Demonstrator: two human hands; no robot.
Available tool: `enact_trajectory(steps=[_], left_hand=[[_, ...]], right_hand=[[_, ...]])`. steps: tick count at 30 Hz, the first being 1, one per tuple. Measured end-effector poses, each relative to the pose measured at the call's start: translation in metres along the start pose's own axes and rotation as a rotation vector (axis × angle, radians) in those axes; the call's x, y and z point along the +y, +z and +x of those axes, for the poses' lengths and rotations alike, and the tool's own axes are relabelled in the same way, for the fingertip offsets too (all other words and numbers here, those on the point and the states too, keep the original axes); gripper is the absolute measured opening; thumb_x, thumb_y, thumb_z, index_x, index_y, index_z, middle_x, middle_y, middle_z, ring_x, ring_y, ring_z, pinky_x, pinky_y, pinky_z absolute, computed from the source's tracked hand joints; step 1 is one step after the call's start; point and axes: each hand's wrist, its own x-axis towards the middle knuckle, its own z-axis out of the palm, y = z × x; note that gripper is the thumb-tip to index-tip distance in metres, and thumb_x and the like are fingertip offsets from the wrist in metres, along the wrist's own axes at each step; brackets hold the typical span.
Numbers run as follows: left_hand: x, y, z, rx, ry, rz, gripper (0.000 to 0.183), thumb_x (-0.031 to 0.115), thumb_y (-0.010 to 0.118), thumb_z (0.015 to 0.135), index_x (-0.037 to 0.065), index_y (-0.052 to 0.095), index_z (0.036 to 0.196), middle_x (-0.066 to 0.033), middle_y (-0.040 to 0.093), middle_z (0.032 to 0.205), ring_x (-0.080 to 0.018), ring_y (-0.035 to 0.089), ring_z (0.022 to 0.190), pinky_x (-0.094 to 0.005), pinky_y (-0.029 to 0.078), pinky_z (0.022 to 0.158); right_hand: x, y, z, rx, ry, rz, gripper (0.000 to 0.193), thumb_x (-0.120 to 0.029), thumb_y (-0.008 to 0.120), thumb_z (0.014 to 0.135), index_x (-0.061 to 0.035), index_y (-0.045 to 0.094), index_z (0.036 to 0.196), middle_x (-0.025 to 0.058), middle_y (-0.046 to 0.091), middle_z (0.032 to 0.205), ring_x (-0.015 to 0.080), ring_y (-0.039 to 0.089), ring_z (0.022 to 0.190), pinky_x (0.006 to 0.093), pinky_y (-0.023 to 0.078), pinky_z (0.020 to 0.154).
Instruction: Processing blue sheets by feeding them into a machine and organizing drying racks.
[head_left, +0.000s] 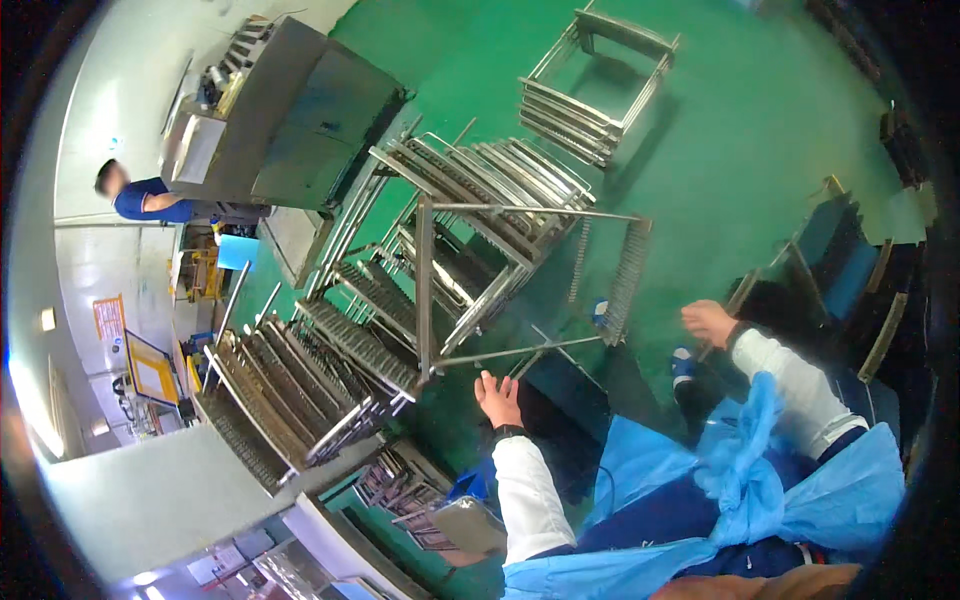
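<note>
My left hand (498,400) is raised with its fingers spread, just below the lower bar of a metal rack frame (425,280). Nothing shows in its grasp, and I cannot tell whether a fingertip touches the bar. On the other side, my right hand (708,324) hangs in the air with loosely bent fingers and holds nothing I can see. It is apart from the rack, whose toothed side strip (629,270) stands to its left. Both arms wear white sleeves, and a light blue tied apron (745,470) covers my body.
Several more metal racks (290,390) crowd the left. Another rack frame (600,85) stands on the green floor (740,150) at the back. Dark racks with blue panels (830,260) are at right. A person (150,198) stands by a large grey cabinet (325,125) at far left.
</note>
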Motion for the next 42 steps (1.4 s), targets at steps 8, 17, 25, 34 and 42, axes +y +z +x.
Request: enact_trajectory(steps=[8, 17, 25, 34, 42], left_hand=[[0.011, 0.012, 0.055, -0.075, 0.001, 0.023, 0.040, 0.028, 0.052, 0.096, 0.006, 0.043, 0.128, -0.0149, 0.055, 0.117, -0.0351, 0.056, 0.107, -0.0462, 0.050, 0.084], [0.020, 0.023, 0.078, -0.039, 0.028, 0.029, 0.033, 0.029, 0.050, 0.098, 0.005, 0.049, 0.120, -0.0111, 0.057, 0.111, -0.0264, 0.058, 0.094, -0.0436, 0.050, 0.085], [0.020, 0.041, 0.079, 0.011, 0.024, 0.051, 0.027, 0.026, 0.048, 0.099, 0.002, 0.052, 0.111, -0.0121, 0.059, 0.110, -0.0222, 0.056, 0.089, -0.0420, 0.051, 0.085], [0.039, 0.039, 0.057, 0.025, 0.007, 0.115, 0.026, 0.026, 0.051, 0.097, 0.001, 0.055, 0.104, -0.0126, 0.063, 0.102, -0.0210, 0.059, 0.091, -0.0351, 0.050, 0.080], [0.047, 0.043, 0.049, -0.057, -0.072, 0.128, 0.023, 0.020, 0.051, 0.095, -0.001, 0.057, 0.105, -0.0142, 0.065, 0.096, -0.0213, 0.063, 0.085, -0.0304, 0.052, 0.070]], right_hand=[[-0.015, 0.017, 0.159, 0.223, 0.094, -0.006, 0.088, -0.022, 0.075, 0.076, 0.0009, 0.024, 0.145, 0.0234, 0.033, 0.145, 0.0408, 0.031, 0.133, 0.0553, 0.027, 0.106], [-0.015, 0.042, 0.270, 0.149, 0.188, 0.016, 0.097, -0.022, 0.076, 0.075, -0.0041, 0.016, 0.148, 0.0179, 0.030, 0.148, 0.0374, 0.028, 0.136, 0.0552, 0.028, 0.105], [-0.012, 0.036, 0.263, 0.210, 0.131, 0.038, 0.058, -0.029, 0.077, 0.073, -0.0144, 0.047, 0.121, 0.0035, 0.056, 0.118, 0.0248, 0.047, 0.111, 0.0434, 0.034, 0.092], [-0.043, 0.039, 0.125, 0.320, -0.092, 0.011, 0.051, -0.027, 0.075, 0.076, -0.0092, 0.050, 0.117, 0.0040, 0.059, 0.103, 0.0179, 0.053, 0.090, 0.0377, 0.041, 0.073], [-0.097, 0.041, 0.013, 0.418, -0.387, -0.157, 0.027, -0.026, 0.074, 0.079, -0.0116, 0.053, 0.087, -0.0057, 0.047, 0.071, 0.0065, 0.043, 0.059, 0.0236, 0.032, 0.052]])
